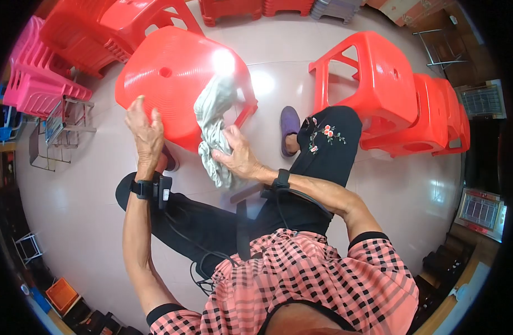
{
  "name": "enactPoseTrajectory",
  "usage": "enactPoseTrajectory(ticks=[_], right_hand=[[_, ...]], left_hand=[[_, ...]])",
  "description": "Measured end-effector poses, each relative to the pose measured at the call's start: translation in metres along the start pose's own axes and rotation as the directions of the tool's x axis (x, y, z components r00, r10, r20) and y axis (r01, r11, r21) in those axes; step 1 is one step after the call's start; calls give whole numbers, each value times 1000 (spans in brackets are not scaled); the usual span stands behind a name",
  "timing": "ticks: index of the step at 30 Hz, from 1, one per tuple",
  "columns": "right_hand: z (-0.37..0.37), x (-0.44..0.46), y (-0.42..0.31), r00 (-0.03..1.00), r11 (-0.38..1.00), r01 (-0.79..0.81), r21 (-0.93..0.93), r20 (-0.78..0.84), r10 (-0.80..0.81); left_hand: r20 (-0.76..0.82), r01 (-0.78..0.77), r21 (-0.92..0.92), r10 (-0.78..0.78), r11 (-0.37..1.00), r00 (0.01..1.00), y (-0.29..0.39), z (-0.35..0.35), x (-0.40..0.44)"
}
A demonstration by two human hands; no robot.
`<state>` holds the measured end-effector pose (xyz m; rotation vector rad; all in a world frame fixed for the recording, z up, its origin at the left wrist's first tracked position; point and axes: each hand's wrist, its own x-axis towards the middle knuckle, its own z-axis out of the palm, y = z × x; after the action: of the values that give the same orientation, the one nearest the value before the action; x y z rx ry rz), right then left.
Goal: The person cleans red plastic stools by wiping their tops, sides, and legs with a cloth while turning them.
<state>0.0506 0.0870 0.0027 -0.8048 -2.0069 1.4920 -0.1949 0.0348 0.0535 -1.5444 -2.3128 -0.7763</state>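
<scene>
A red plastic stool stands in front of me, its ringed seat with a small centre hole facing up toward the camera. My left hand rests at the seat's near left edge, fingers apart, with no object in its grasp. Bunched in my right hand is a pale, greyish-white cloth. The cloth's upper end lies against the right side of the seat, and its lower folds hang beneath my fingers. Part of the stool's right side is hidden behind the cloth.
Another red stool stands at the right, with several more behind it. Stacked red stools and pink stools are at the upper left. A metal rack stands below them. Cables hang near my wrists and lap.
</scene>
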Motion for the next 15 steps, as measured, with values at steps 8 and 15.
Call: enactPoseTrajectory(ticks=[8, 15], right_hand=[[-56, 114, -47, 808, 760, 463, -455, -136, -573], [-63, 167, -16, 858, 703, 372, -606, -65, -510]], left_hand=[[188, -125, -40, 131, 991, 973, 32, 18, -1], [170, -111, 73, 98, 991, 981, 46, 22, -4]])
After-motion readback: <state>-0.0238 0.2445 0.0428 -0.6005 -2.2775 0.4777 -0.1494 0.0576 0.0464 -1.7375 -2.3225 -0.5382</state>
